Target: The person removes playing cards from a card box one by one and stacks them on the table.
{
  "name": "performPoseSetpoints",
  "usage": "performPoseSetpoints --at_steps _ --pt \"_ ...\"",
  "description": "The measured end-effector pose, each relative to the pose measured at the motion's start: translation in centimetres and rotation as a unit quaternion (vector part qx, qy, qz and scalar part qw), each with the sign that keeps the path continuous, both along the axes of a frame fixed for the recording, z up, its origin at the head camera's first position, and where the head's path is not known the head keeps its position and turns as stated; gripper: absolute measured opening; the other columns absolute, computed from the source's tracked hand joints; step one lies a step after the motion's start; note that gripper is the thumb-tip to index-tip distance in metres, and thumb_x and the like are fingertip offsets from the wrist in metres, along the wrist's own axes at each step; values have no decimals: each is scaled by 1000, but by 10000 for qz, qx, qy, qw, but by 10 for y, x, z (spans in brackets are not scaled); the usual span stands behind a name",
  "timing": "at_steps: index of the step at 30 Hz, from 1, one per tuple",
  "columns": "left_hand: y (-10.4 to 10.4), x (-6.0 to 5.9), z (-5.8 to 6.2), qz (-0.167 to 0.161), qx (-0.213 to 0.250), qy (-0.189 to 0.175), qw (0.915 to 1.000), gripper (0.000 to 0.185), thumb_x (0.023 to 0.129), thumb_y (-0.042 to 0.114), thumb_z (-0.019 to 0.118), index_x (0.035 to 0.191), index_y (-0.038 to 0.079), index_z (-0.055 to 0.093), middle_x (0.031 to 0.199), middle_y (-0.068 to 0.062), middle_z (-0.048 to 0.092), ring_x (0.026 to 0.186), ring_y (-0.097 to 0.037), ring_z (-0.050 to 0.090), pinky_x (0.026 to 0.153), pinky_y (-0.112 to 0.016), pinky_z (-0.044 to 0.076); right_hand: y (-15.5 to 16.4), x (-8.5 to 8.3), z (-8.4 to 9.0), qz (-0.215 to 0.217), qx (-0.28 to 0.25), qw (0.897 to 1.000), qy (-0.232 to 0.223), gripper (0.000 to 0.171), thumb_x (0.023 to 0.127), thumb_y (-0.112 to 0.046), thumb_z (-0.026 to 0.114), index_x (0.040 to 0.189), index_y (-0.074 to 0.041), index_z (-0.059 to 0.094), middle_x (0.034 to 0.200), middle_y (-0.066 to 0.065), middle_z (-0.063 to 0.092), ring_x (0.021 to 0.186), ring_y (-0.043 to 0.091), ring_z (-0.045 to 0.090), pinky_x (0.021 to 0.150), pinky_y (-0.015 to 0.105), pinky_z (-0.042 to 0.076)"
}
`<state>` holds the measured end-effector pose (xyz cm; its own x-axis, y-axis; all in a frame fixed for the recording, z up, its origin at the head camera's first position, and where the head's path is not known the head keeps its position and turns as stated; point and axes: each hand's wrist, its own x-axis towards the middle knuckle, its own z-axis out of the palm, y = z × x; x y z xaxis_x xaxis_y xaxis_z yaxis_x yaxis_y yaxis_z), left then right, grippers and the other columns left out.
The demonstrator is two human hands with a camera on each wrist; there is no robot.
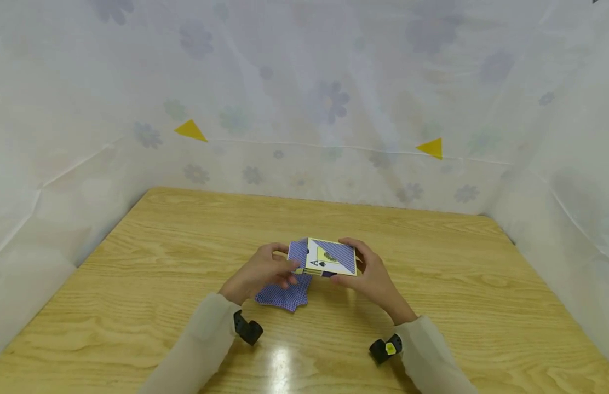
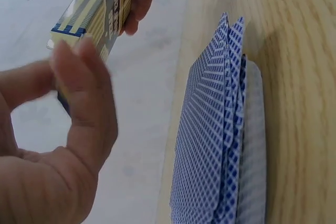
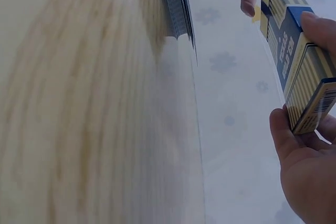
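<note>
Both hands hold a playing-card box just above the wooden table. The box is blue, white and yellow, with an ace of spades on its face. My right hand grips its right end between thumb and fingers; the box fills that view's right side. My left hand pinches the left end, thumb against the box. A loose pile of blue-backed cards lies on the table under the left hand, fanned unevenly.
White flowered sheeting walls the table on the back and both sides, with two yellow triangles on the back wall. Black wrist cameras sit on both sleeves. Bare tabletop lies all around the hands.
</note>
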<state>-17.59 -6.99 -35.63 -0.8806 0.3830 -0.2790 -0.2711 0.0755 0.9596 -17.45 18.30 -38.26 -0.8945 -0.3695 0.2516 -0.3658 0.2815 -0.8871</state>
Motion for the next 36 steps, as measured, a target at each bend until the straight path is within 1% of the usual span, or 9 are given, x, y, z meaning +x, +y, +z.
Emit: performPoseSetpoints --at_steps 3,6,12,17,19,22,27,31,36 --pt "-1 0 1 330 -130 46 9994 45 91 3 59 130 -6 38 79 -11 65 59 -10 60 56 -21 50 3 -1 2 -58 1 10000 -60 71 76 -6 79 138 -5 43 129 19 51 106 12 52 84 19 49" --pt "-5 -1 3 626 -283 137 9975 40 91 3 60 126 -5 42 77 -10 65 60 -11 59 58 -23 51 7 -3 3 -135 3 9999 -90 71 77 -6 79 138 -4 43 130 18 50 106 13 52 84 19 48" --pt "-19 -5 8 847 -391 424 9947 39 93 5 58 127 -6 45 80 -10 66 63 -13 63 65 -28 54 14 -6 4 -257 -71 9996 -88 70 77 -3 78 138 -3 43 130 19 50 103 8 52 81 16 48" --pt "-26 -9 11 1033 -307 501 9929 36 95 3 53 129 -7 45 80 -10 68 65 -12 65 71 -33 57 17 -7 5 -286 -108 9994 -148 70 77 -2 76 138 -2 43 130 20 50 102 7 53 82 16 48" --pt "-29 -10 12 1141 -279 484 9919 36 95 3 52 129 -7 46 77 -8 68 66 -12 66 72 -34 57 18 -7 6 -301 -126 9992 -216 69 78 -2 76 139 -3 42 130 19 50 103 7 52 83 16 48" --pt "-34 -11 13 1263 -228 502 9905 36 96 3 50 130 -7 46 76 -6 68 65 -11 65 71 -32 57 18 -7 7 -341 -123 9989 -282 69 78 -3 76 139 -4 42 131 19 50 104 7 52 84 17 48" --pt "-39 -11 14 1433 -261 609 9875 35 97 4 50 129 -9 48 73 -2 65 62 -7 62 66 -26 56 18 -6 9 -331 -103 9988 -354 69 79 -4 75 140 -5 41 132 19 49 105 8 52 85 16 47" --pt "-43 -12 12 1687 -314 710 9826 33 96 5 53 125 -10 51 72 1 64 61 -6 61 64 -23 55 19 -6 10 -337 -106 9986 -385 69 80 -4 75 140 -5 41 132 19 49 105 7 52 85 15 47" --pt "-47 -15 8 2030 -365 743 9757 29 95 7 56 119 -9 54 72 3 64 62 -5 62 63 -22 55 20 -6 9 -353 -81 9987 -350 68 80 -5 75 140 -5 41 132 18 49 104 4 52 85 14 46"
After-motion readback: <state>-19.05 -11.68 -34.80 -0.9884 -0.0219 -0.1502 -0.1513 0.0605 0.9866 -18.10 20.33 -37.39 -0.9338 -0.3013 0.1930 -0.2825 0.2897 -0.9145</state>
